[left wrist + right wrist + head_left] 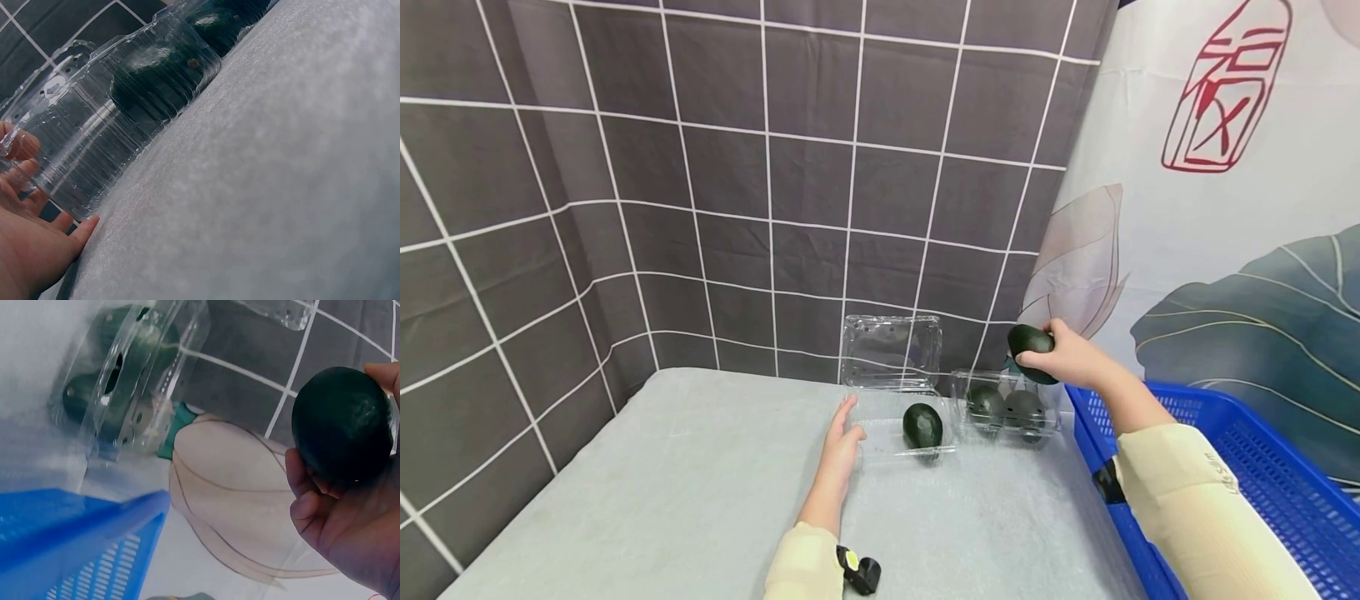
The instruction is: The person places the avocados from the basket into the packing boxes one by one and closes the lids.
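Note:
My right hand grips a dark green avocado, raised above a clear plastic box; in the right wrist view the avocado lies between thumb and fingers. That box appears closed and holds two avocados. Beside it, a second clear plastic box stands with its lid tipped up at the back. One avocado lies in its right part. My left hand holds this box by its left wall; the left wrist view shows the fingers at the rim, partly seen through the plastic.
A blue perforated basket stands at the right, under my right forearm. The boxes rest on a pale grey covered table. Behind hangs a dark grey cloth with white grid lines, and a printed white cloth at right.

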`<action>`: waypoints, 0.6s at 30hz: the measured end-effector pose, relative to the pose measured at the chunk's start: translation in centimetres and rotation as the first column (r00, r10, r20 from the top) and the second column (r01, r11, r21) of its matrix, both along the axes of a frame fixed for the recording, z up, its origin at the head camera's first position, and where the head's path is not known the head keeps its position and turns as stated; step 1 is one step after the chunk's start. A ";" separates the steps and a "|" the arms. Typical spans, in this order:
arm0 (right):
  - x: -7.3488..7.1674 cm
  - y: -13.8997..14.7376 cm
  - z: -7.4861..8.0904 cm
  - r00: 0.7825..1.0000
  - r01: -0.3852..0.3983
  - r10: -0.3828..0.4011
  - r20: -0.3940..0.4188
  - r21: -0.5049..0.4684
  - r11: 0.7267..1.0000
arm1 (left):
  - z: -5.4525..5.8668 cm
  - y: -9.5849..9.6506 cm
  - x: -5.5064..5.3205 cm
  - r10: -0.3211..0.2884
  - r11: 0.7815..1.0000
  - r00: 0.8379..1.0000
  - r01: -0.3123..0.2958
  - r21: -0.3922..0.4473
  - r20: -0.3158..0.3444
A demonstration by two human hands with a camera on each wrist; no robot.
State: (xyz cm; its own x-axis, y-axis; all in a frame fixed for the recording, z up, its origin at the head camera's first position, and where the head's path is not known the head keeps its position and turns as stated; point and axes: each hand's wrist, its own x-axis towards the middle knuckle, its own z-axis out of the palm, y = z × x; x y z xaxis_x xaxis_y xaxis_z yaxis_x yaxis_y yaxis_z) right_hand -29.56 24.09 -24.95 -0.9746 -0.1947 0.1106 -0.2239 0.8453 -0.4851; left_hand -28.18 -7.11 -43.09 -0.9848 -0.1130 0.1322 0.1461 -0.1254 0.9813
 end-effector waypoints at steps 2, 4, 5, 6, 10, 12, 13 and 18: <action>0.0 -0.3 -0.1 1.000 -0.017 0.018 0.013 -0.025 1.000 | 0.0 0.0 0.0 0.003 1.000 1.000 -0.003 0.003 -0.005; -0.1 -0.6 -0.3 0.999 -0.028 0.029 0.021 -0.043 0.999 | 0.0 0.0 -0.1 0.003 1.000 1.000 -0.003 0.003 -0.009; -0.2 -0.8 -0.4 0.999 -0.030 0.032 0.023 -0.049 0.998 | 0.0 0.0 -0.1 0.002 1.000 1.000 -0.002 0.004 -0.009; -0.2 -0.9 -0.5 0.999 -0.032 0.033 0.023 -0.054 0.998 | 0.0 0.0 -0.1 0.002 1.000 1.000 -0.002 0.006 -0.009; -0.4 -1.2 -1.0 0.999 -0.036 0.036 -0.001 -0.063 0.997 | 0.1 0.0 -0.1 -0.001 1.000 1.000 0.001 0.004 -0.001; -0.6 -1.3 -1.1 0.999 -0.039 0.038 -0.018 -0.066 0.997 | 0.2 0.1 0.0 -0.001 1.000 1.000 0.001 0.004 0.003; -0.6 -1.3 -1.2 0.999 -0.040 0.038 -0.029 -0.070 0.997 | 0.2 0.1 0.0 -0.001 1.000 1.000 0.001 0.002 0.006; -0.9 -1.6 -1.4 0.998 -0.042 0.037 -0.056 -0.089 0.995 | 0.4 0.1 0.2 -0.003 1.000 1.000 0.003 0.007 0.006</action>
State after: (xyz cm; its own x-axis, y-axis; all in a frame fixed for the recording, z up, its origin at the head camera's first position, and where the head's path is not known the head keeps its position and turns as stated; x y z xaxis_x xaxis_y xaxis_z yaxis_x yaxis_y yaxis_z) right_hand -30.42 22.51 -26.36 -0.9585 -0.2194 0.1818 -0.2840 0.7887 -0.5452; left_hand -27.99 -7.06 -42.71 -0.9859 -0.1105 0.1254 0.1397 -0.1331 0.9812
